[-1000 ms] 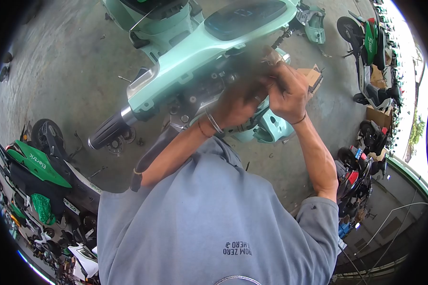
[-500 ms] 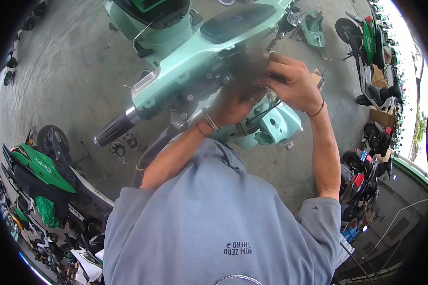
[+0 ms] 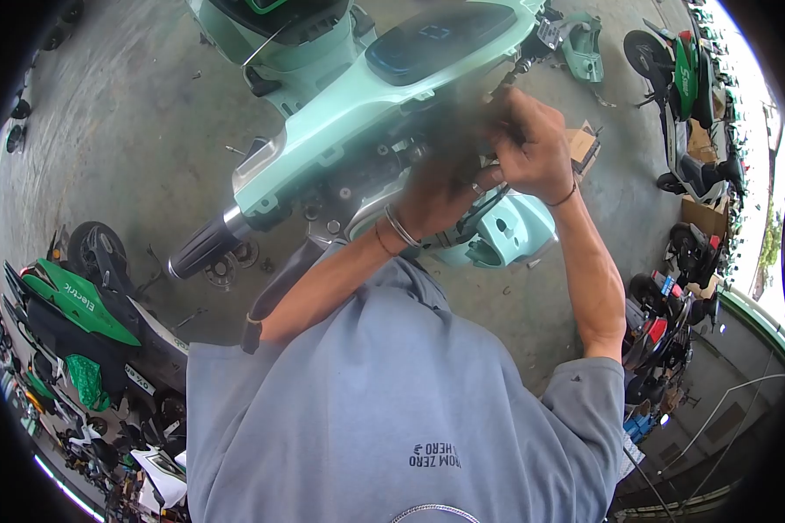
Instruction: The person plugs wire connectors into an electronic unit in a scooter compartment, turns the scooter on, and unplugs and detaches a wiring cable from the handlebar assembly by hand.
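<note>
A mint-green scooter's handlebar cover [image 3: 323,126] with a dark display [image 3: 440,44] is lifted, exposing the bolts and wiring beneath. Close under its edge, my left hand [image 3: 445,196] is closed, its fingers partly lost in a dark smudge on the picture. My right hand [image 3: 536,148] meets it there, fingers curled in a pinch. Whatever they hold between them is too blurred to name. Below my hands run dark cables [image 3: 475,213], beside a mint-green front body panel [image 3: 506,231]. The black handlebar grip [image 3: 205,248] sticks out at left.
A loose mint-green part [image 3: 582,50] and a cardboard box [image 3: 583,144] lie on the concrete floor. A wheel-like metal disc [image 3: 227,266] is near the grip. Green scooters stand at left [image 3: 78,301] and right [image 3: 682,78], with more parked behind.
The cover and grip have shifted slightly left and down. My left hand has moved a little right, and my right hand has turned so its fingers point more upward. The display shows faint lit marks.
</note>
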